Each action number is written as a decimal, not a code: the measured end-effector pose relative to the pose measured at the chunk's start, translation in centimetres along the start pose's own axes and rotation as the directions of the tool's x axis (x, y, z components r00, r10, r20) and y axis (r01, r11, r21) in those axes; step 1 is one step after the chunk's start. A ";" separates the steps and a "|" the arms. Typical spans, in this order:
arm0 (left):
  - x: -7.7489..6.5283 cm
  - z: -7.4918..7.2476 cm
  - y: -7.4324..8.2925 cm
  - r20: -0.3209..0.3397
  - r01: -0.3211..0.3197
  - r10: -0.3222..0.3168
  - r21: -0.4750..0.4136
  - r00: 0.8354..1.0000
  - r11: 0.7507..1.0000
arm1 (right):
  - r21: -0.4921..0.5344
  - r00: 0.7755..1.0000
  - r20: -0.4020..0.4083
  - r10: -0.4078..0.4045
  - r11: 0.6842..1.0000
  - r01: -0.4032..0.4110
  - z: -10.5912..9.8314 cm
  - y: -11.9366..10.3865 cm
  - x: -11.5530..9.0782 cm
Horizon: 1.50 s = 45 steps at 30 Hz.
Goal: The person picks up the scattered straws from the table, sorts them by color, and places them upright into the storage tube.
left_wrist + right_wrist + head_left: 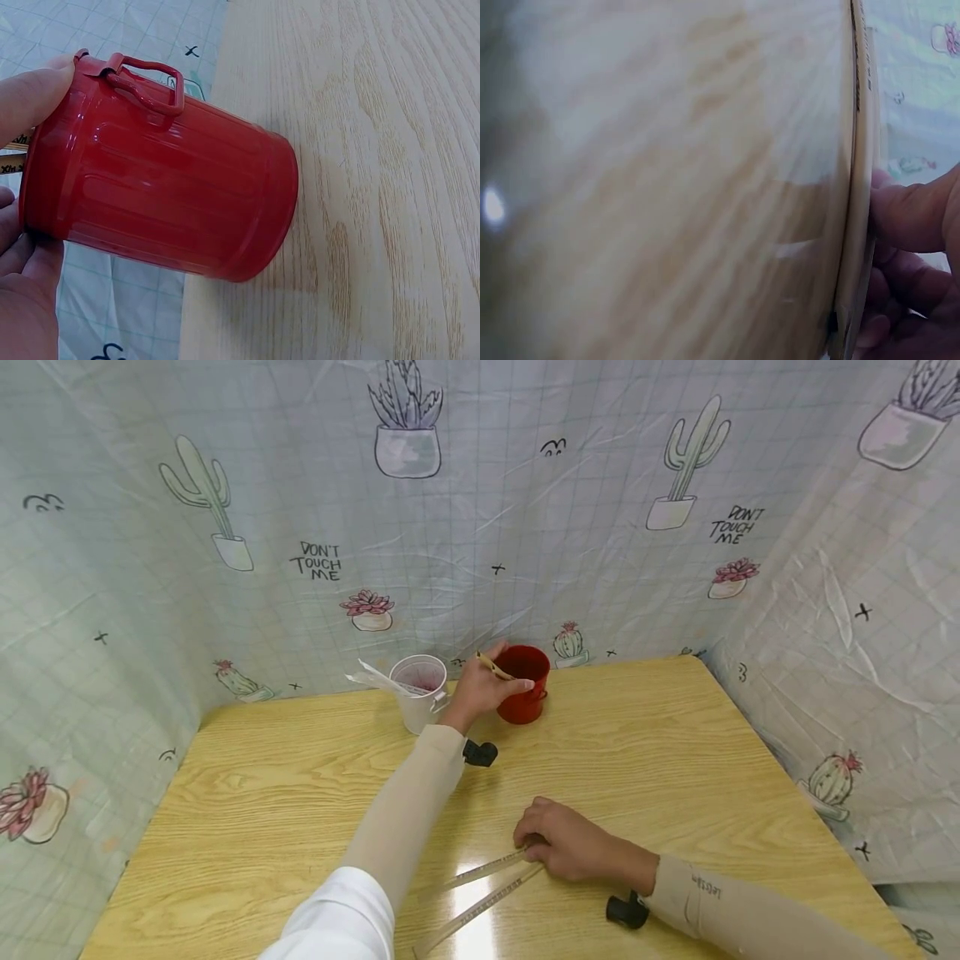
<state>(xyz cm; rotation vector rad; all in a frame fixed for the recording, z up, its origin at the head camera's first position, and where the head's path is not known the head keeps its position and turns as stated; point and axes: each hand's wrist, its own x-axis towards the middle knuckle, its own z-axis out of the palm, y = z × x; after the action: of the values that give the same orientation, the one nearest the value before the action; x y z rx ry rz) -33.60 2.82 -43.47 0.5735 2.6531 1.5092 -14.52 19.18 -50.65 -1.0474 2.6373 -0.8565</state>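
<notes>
My left hand [483, 689] grips a red metal bucket [522, 697] at its rim, thumb beside the wire handle [154, 86] and fingers on the opposite side. Thin beige sticks [493, 667] with dark print stick out at the rim, between thumb and fingers. The bucket stands upright at the back of the table. Nearer the front, my right hand [566, 843] pinches the ends of two long, thin beige printed strips [495, 900]; they spread apart toward the lower left. In the right wrist view, thumb and fingers close on a beige printed stick [864, 150].
A white bucket [418, 714] stands left of the red one, with white and clear-wrapped items [378, 678] leaning out of it. A wood-grain table [637, 760] lies beneath everything. A curtain [480, 527] printed with cacti hangs close behind and at both sides.
</notes>
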 end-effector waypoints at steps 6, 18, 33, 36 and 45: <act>-0.1 0.0 0.0 0.002 -0.001 0.001 -0.002 1.000 1.000 | -0.057 1.000 0.021 -0.014 0.998 0.015 -0.4 0.2 -0.2; -0.2 0.1 0.2 0.004 0.007 -0.007 -0.014 1.000 1.000 | -0.037 0.980 -0.141 -0.137 0.990 0.133 -2.4 1.8 -1.0; -0.1 -0.1 0.0 0.020 0.017 -0.018 0.006 1.000 1.000 | -0.134 0.840 -0.379 -0.387 0.922 0.364 -5.6 2.0 0.8; -0.1 -0.1 0.0 0.022 0.012 -0.012 0.021 1.000 1.000 | -0.123 0.835 -0.410 -0.367 0.929 0.348 -6.4 1.6 1.3; -0.3 0.0 0.0 -0.009 -0.030 0.030 0.004 1.000 1.000 | -0.106 0.787 -0.536 -0.306 0.949 0.297 -9.5 1.8 3.3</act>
<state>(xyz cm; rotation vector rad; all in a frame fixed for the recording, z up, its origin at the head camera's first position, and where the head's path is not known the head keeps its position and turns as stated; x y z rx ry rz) -33.33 2.70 -43.54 0.6108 2.6664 1.5188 -21.44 22.26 -43.76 -1.4407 2.9673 -1.3908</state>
